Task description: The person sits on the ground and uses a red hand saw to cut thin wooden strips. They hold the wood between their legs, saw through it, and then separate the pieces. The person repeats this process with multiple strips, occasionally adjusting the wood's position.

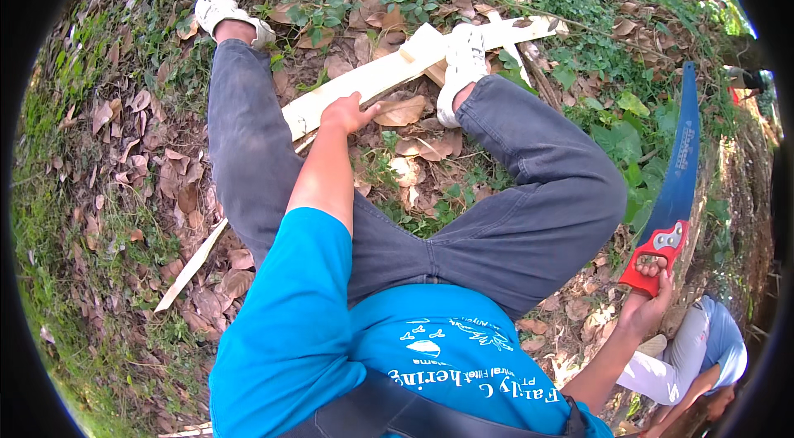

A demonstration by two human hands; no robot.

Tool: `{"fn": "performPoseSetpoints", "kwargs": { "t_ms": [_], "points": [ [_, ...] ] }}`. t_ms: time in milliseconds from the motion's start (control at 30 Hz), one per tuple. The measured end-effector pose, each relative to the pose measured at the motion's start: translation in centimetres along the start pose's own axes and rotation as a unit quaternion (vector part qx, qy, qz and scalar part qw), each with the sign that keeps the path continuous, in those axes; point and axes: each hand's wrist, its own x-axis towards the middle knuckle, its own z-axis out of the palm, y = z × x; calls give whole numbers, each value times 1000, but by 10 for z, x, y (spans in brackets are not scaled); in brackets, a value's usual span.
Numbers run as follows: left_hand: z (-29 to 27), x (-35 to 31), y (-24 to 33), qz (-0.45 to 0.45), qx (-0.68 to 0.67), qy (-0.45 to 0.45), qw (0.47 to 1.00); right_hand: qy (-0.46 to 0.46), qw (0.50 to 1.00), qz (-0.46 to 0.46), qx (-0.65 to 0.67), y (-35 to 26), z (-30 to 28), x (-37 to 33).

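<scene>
the saw [674, 181] is gripped in the right hand [650, 299]; the board [376, 81] is best pinned firmly by the left hand [346, 114], whose closure cannot be told.

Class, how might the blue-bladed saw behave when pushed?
The saw may bow sideways, its blade being long and slender. It probably feels heavier near the red handle, since the blade tapers. The right hand grips that handle, so slipping seems unlikely.

The left arm [318, 186], in a short blue cloth sleeve [285, 297], reaches toward eleven o'clock, its bare left hand [344, 114] palm-down, thumb [368, 114] spread; the bare right hand [652, 296], at four o'clock, curls its fingers [648, 268] closed.
</scene>
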Motion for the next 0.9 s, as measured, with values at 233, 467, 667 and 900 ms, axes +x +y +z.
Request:
{"fn": "performPoseSetpoints", "kwargs": {
  "t_ms": [233,467,667,900],
  "points": [
    [-2,15,-6,4,29,5,1000,-147,987,-13,63,3,121,-10],
    [-44,34,-7,7,65,7,998,-293,945,99,109,85,222,-11],
    [-36,33,-28,66,71,36,995,-356,914,187,49,164,275,2],
    [-37,41,-17,65,108,53,991,-316,932,23,-174,253,299,12]
  ]
}}
